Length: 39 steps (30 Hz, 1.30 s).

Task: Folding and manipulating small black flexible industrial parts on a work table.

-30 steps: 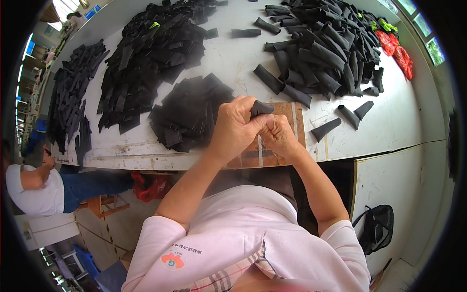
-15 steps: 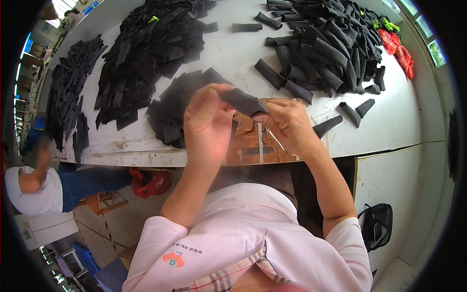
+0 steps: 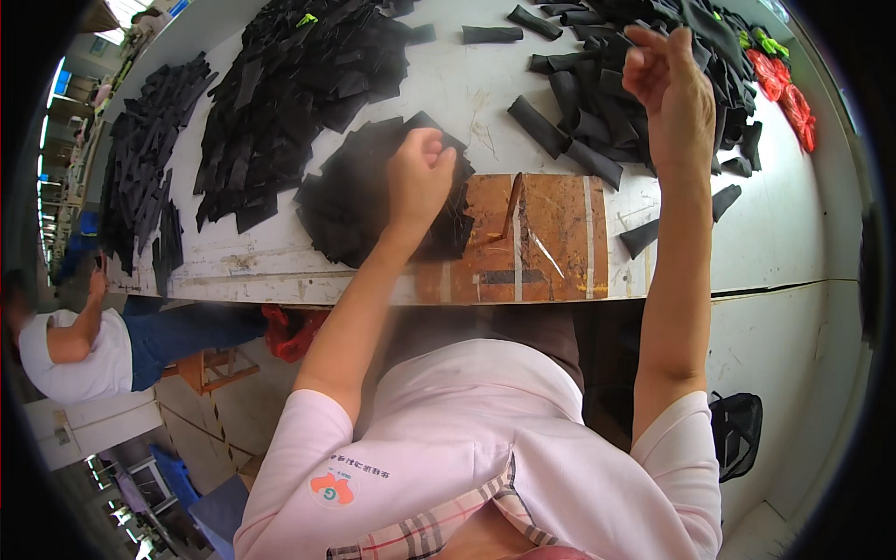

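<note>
Flat blk pcs, overlapping; matte blk tubes.

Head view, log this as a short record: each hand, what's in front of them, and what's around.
Left hand: fingers curled, over a small pile of flat black pieces; grip unclear (hand)
Right hand: fingers loosely open, over a heap of black tubes (hand)
Between: brown board with a standing rod
Far right: red plastic bags
Left: another person, white top
</note>
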Motion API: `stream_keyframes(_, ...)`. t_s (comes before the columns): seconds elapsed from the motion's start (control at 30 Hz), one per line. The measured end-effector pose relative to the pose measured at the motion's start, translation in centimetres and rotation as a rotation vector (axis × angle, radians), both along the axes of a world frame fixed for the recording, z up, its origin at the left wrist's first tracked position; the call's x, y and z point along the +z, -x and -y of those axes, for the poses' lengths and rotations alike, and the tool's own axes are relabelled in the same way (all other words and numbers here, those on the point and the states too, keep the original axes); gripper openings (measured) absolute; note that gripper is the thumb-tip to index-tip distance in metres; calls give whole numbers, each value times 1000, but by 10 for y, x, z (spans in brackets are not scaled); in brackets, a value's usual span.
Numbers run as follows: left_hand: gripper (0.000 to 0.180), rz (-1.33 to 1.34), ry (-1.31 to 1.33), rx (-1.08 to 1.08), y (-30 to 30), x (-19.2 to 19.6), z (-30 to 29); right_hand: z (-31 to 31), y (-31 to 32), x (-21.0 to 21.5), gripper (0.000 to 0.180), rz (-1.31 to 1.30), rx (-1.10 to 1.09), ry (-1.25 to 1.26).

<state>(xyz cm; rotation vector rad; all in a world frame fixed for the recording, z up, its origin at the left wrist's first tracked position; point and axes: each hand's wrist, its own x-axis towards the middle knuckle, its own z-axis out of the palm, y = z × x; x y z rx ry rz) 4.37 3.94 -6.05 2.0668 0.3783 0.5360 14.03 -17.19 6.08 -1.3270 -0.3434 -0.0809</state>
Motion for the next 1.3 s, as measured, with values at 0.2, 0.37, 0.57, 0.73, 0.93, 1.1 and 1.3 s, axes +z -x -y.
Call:
stream_keyframes(0.2,54,-458,-793,60,-42,-25,3,7,70,-93,47,-311,177,151)
stream_keyframes(0.37,51,-571,-635,190,-67,-34,-30,21,107,-125,45,-453,144,191)
stream_keyframes(0.57,19,-574,-577,181,-75,-37,-77,23,127,-134,41,-533,197,237)
stream_keyframes(0.73,6,146,394,94,-28,24,-52,7,135,-121,36,-455,299,293)
stream_keyframes(0.93,17,100,1452,-114,83,46,-10,-24,156,-101,34,-497,425,42)
stream_keyframes(1.1,26,-73,1618,-233,133,20,32,-51,167,-97,28,-595,385,-261)
stream_keyframes(1.3,15,-175,1311,-163,137,11,45,-38,163,-95,17,-600,435,-99)
